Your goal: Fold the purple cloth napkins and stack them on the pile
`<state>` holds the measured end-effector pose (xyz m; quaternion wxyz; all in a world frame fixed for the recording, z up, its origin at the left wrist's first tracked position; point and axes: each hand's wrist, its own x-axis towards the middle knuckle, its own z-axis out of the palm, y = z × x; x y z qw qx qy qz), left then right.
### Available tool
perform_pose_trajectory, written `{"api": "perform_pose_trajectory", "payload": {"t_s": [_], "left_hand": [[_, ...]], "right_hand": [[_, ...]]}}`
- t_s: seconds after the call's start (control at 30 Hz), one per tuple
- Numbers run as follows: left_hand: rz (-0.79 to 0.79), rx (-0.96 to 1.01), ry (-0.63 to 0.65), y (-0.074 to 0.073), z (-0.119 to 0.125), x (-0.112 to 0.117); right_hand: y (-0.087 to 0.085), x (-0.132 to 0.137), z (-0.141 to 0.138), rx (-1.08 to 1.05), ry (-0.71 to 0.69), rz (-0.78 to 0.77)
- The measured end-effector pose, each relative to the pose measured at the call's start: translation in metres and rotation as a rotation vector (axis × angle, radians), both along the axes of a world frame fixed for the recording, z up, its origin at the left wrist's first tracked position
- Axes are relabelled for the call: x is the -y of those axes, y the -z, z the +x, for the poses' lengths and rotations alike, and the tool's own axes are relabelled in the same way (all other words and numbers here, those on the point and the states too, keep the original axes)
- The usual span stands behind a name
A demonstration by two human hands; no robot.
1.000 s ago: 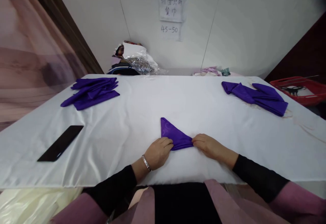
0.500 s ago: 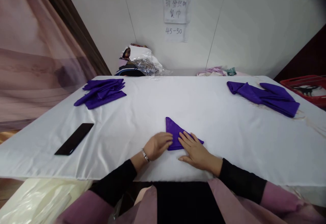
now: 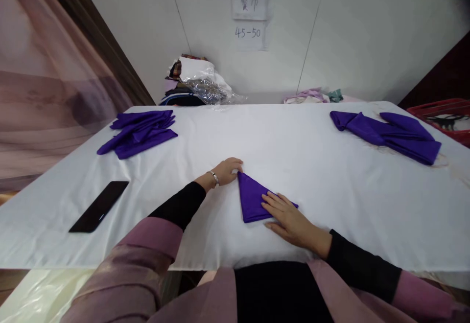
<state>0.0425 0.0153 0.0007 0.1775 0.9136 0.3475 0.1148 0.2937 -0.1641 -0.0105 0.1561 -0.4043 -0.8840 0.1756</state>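
A purple cloth napkin (image 3: 251, 200), folded into a triangle, lies flat on the white-covered table near its front edge. My left hand (image 3: 225, 170), with a bracelet at the wrist, is at the triangle's far corner, thumb and fingers closed on the tip. Flat on the right part of the napkin rests my right hand (image 3: 288, 218), its fingers stretched out and its thumb just off the near edge. That hand covers some of the cloth beneath it.
Loose purple napkins (image 3: 141, 132) lie at the back left, and more purple cloth (image 3: 389, 134) at the back right. A black phone-like slab (image 3: 99, 206) is on the left. Behind the table (image 3: 264, 132) sit piled fabrics (image 3: 198, 80) and a red basket (image 3: 448, 110).
My left hand has moved from the napkin's near left side up to its far corner. My right hand stays flat on the cloth. The camera view has shifted slightly.
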Motion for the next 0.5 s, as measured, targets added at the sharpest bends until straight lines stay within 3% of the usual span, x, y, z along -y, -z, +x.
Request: {"api": "perform_pose_trajectory", "payload": {"t_s": [0.2, 0.5], "left_hand": [[-0.089, -0.101, 0.056, -0.012, 0.003, -0.014], [-0.190, -0.096, 0.088, -0.019, -0.008, -0.015]], "right_hand": [[0.002, -0.002, 0.010, -0.051, -0.044, -0.006], [0.003, -0.004, 0.032, -0.088, -0.096, -0.019]]}}
